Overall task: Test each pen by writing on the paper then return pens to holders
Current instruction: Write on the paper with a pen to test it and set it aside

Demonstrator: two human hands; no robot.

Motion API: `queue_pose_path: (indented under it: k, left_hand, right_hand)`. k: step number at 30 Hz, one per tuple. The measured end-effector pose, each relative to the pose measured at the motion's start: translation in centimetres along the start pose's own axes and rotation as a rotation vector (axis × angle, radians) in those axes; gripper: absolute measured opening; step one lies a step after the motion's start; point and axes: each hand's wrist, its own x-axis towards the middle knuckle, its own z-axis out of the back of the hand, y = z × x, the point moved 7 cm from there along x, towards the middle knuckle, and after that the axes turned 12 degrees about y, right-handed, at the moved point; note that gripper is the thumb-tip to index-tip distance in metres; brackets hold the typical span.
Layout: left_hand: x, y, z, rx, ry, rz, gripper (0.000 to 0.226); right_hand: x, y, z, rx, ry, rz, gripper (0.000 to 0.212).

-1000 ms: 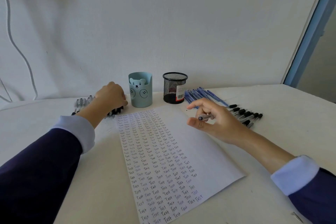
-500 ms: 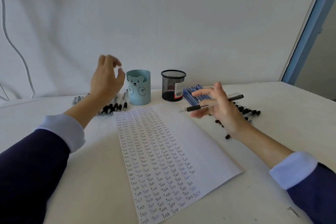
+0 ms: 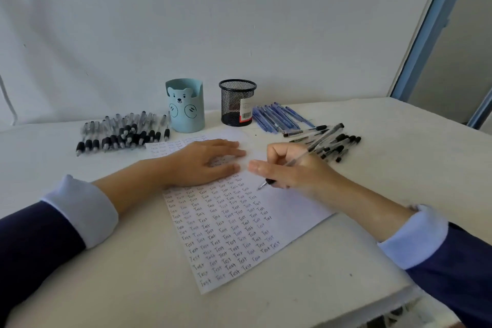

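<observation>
2 holders | left hand flat on paper | right hand grips 1 pen

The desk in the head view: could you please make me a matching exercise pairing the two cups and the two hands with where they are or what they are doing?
Things:
1. bear cup
2. mesh cup
3. left hand
4. right hand

Places or states:
A. grips a pen, tip over the paper
B. next to the blue pens
C. lies flat on the paper
D. next to the heap of black-grip pens

Pairs: 1-D, 2-B, 3-C, 4-A.
</observation>
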Motion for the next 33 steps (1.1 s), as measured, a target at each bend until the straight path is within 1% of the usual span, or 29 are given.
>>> queue_pose_path:
  k: [3, 7, 10, 18, 21, 25, 33]
  left_hand:
    - [0.0, 0.2, -0.1, -0.004, -0.013, 0.013, 0.067]
    - [0.1, 0.4, -0.1, -0.026, -0.011, 0.027, 0.066]
    - [0.1, 0.4, -0.2, -0.016, -0.004, 0.031, 0.065]
    - [-0.1, 0.3, -0.2, -0.026, -0.012, 0.036, 0.065]
    - [-0.1, 0.4, -0.2, -0.025, -0.009, 0.038, 0.065]
    - [-0.1, 0.4, -0.2, -0.033, -0.011, 0.037, 0.063]
    - [-0.2, 0.4, -0.2, -0.037, -0.011, 0.042, 0.061]
  right_hand:
    - [-1.3, -0.2, -0.9, -0.046, -0.020, -0.029, 0.045]
    - [-1.9, -1.3, -0.9, -0.118, -0.099, -0.066, 0.047]
    - [-2.1, -1.4, -1.0, -0.116, -0.146, -0.064, 0.046]
    - [-2.0, -1.4, -1.4, -0.094, -0.102, -0.073, 0.049]
    - [-1.9, -1.4, -1.7, -0.092, -0.067, -0.075, 0.042]
    - [-2.0, -1.5, -1.4, -0.075, -0.076, -0.078, 0.049]
    - [-2.0, -1.4, -1.5, -0.094, -0.066, -0.089, 0.050]
